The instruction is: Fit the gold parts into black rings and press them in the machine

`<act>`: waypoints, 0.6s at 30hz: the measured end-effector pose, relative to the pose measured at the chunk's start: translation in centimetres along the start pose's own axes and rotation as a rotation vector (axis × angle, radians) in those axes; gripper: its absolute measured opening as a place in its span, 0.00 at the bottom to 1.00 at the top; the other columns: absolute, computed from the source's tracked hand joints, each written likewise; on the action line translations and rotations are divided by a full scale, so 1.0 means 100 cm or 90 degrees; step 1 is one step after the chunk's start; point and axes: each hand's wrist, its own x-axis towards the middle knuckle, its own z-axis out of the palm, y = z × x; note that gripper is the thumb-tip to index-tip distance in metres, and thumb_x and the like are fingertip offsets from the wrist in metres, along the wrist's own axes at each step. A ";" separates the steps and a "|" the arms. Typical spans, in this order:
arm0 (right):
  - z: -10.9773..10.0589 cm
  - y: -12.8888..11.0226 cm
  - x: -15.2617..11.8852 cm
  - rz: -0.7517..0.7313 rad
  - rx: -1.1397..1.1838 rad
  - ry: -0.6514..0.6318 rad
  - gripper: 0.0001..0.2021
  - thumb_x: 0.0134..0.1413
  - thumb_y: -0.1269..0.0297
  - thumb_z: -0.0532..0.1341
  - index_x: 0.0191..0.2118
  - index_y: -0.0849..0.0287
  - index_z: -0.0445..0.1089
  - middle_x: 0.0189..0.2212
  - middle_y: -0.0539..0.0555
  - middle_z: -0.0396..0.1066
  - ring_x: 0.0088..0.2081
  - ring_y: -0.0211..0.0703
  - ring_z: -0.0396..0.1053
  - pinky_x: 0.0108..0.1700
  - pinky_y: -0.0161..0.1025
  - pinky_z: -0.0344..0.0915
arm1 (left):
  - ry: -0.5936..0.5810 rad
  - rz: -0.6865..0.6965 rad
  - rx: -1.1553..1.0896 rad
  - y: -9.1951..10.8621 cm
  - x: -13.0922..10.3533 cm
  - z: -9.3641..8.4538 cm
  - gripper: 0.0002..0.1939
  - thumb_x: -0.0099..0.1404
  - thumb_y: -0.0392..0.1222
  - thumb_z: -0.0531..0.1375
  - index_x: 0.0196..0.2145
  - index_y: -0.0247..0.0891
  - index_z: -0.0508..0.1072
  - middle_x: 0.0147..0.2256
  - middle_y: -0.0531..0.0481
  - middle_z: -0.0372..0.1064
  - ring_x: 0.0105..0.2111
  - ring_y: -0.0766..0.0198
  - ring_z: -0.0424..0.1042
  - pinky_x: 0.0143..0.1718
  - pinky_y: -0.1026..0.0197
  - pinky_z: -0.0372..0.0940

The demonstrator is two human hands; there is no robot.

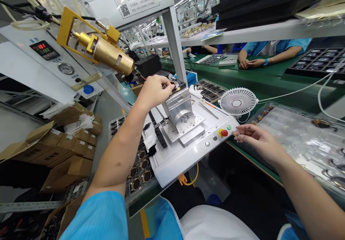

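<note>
My left hand [157,90] reaches over the top of a silver metal fixture [178,107]. Its thumb and fingers are pinched on a small gold-rimmed part [173,83], mostly covered by the fingertips. Above and left of that hand, a gold dispensing barrel [114,56] hangs at a slant, its tip close to the knuckles. My right hand [254,139] is at the front right corner of the white machine base [172,164], thumb and fingers apart, near the green button [229,127] and the red emergency stop [223,133]. I make out nothing held in it.
Tweezers [208,110] lie on the base behind a white fan [238,102]. Trays of gold-rimmed watch cases [140,171] sit at the left. A clear plastic tray [293,135] covers the right bench. Across the bench, a person's hands [250,63] rest together.
</note>
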 end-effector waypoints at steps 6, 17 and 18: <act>-0.001 0.007 -0.006 -0.003 -0.038 -0.010 0.31 0.38 0.42 0.77 0.45 0.56 0.73 0.43 0.59 0.78 0.45 0.54 0.76 0.53 0.49 0.74 | -0.022 -0.052 0.121 0.015 0.007 -0.007 0.13 0.67 0.45 0.60 0.29 0.38 0.80 0.27 0.44 0.76 0.33 0.52 0.75 0.41 0.53 0.67; -0.008 0.048 0.001 -0.016 -0.168 -0.047 0.35 0.47 0.46 0.70 0.58 0.59 0.67 0.38 0.58 0.78 0.40 0.53 0.77 0.45 0.48 0.75 | -0.006 0.051 0.078 0.013 -0.032 0.019 0.24 0.68 0.58 0.61 0.52 0.37 0.72 0.51 0.39 0.75 0.52 0.47 0.73 0.53 0.49 0.67; -0.007 0.050 0.005 -0.020 -0.214 -0.062 0.38 0.49 0.47 0.69 0.63 0.59 0.64 0.37 0.56 0.78 0.38 0.52 0.77 0.43 0.48 0.74 | -0.019 0.063 0.074 0.010 -0.033 0.018 0.29 0.65 0.62 0.63 0.53 0.36 0.72 0.53 0.38 0.74 0.54 0.46 0.72 0.55 0.48 0.66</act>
